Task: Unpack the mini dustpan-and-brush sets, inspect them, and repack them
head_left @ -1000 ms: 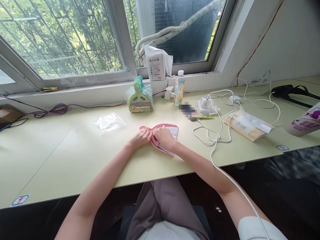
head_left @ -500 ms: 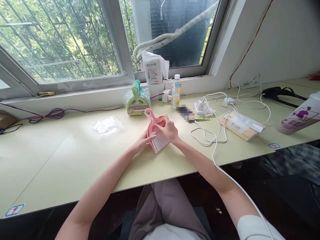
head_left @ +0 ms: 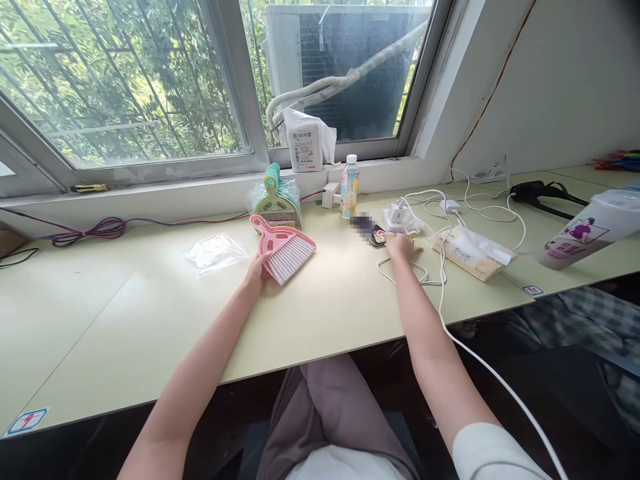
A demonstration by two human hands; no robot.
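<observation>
My left hand (head_left: 259, 267) grips a pink dustpan (head_left: 273, 235) by its left edge, tilted up over the table. A small brush with pale bristles (head_left: 290, 260) sits in the dustpan, and both handles point up and left. My right hand (head_left: 401, 247) is stretched out to the right, low at the table, beside a dark phone (head_left: 377, 235) that is partly blurred out. A sliver of a green-yellow card shows by its fingertips. The back of this hand hides most of its fingers, so I cannot see whether it holds anything.
Behind the dustpan stand several wrapped green dustpan sets (head_left: 274, 200). A clear plastic bag (head_left: 216, 253) lies on the left. Toward the right are a drink bottle (head_left: 350, 187), a white charger (head_left: 399, 213), looping white cables, a tissue pack (head_left: 475, 253) and a large cup (head_left: 590, 230).
My right hand has let go of the pink brush and dustpan and moved right to the phone and card. My left hand has shifted the set left and turned it.
</observation>
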